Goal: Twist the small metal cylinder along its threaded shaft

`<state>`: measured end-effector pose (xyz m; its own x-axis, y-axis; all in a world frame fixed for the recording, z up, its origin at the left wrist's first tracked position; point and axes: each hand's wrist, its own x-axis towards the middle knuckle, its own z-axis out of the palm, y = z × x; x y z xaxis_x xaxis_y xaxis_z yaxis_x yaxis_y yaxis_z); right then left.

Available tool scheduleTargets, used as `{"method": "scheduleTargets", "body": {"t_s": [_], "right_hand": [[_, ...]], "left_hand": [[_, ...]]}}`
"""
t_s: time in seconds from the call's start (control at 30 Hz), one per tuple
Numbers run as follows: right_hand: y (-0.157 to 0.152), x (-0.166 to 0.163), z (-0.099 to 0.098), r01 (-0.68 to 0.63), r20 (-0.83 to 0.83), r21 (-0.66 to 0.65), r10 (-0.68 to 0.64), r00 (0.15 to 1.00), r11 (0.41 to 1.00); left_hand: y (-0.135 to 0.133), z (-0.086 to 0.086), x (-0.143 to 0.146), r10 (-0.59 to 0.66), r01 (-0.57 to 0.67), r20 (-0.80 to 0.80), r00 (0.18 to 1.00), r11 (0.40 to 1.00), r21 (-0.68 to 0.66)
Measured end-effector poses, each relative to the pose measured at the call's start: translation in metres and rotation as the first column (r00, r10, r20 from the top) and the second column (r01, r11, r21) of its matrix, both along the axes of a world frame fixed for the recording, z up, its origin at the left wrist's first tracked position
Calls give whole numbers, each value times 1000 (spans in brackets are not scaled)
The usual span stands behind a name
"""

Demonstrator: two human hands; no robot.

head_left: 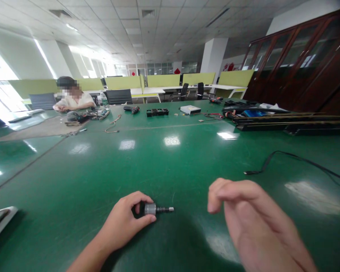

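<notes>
My left hand (127, 217) rests low over the green tabletop, thumb and index finger closed around a small metal cylinder with a thin shaft (158, 209). The part lies on its side: its grey body is between my fingers, and the dark shaft, which has a coil or thread and a bright tip, points right. My right hand (252, 219) is raised above the table to the right, apart from the part and slightly blurred. Its fingers are loosely bent, with a gap to the thumb side, and nothing shows in them.
A black cable (289, 153) lies at right, a metal-edged tray or panel (5, 223) at left. Farther back are a power drill (132, 109), a black slotted part (157, 112), a white box (190, 110) and long dark rails (272, 122). Another person (73, 96) sits at far left.
</notes>
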<state>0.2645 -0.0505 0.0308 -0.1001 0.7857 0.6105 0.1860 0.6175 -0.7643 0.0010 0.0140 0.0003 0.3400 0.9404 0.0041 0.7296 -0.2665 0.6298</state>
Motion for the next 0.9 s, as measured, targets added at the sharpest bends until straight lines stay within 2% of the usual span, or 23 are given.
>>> {"method": "scheduleTargets", "body": {"t_s": [0.1, 0.17, 0.23, 0.37, 0.57, 0.9], "right_hand": [[24, -30, 10, -52, -57, -23, 51, 997, 998], [33, -43, 2, -115, 126, -129, 132, 983, 985], [39, -49, -12, -81, 238, -193, 127, 963, 978], [48, -46, -34, -82, 427, -198, 161, 890, 977], [57, -42, -43, -107, 491, -320, 261, 831, 941], [61, -47, -47, -72, 527, -325, 244, 814, 943]], "left_hand": [[0, 1, 2, 1, -1, -11, 1000, 1000, 1], [0, 2, 3, 0, 0, -14, 1000, 1000, -3], [0, 2, 3, -3, 3, -9, 1000, 1000, -11], [-1, 2, 2, 8, -8, 6, 1000, 1000, -17], [0, -1, 1, 22, -21, 23, 999, 999, -26], [0, 0, 1, 26, -24, 36, 999, 999, -36]]}}
